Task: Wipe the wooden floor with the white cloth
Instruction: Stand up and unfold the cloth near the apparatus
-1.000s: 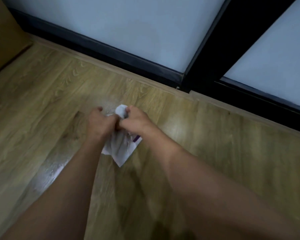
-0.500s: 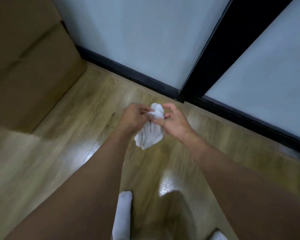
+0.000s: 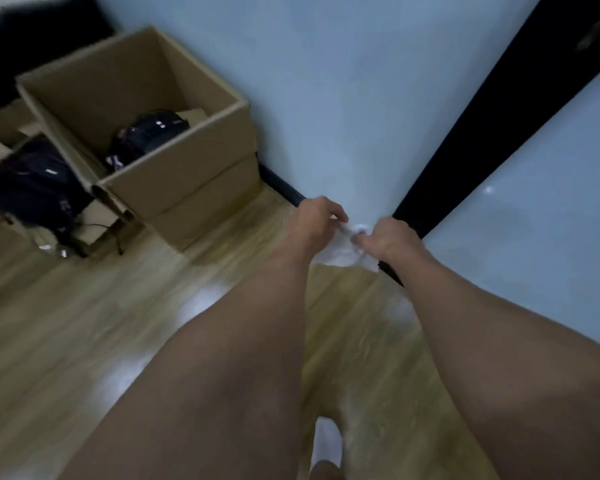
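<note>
The left hand (image 3: 314, 223) and right hand (image 3: 390, 239) both pinch a crumpled white cloth (image 3: 343, 254) with curled fingers. The cloth hangs between them above the pale wooden plank floor (image 3: 118, 323), well right of the open brown cardboard box (image 3: 187, 181).

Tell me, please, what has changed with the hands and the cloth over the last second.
The left hand and right hand have lifted the white cloth from down by the wooden floor to well above it. The view has risen with them and swung left, so an open cardboard box now shows. Unchanged: both hands grip the bunched cloth between them.
</note>
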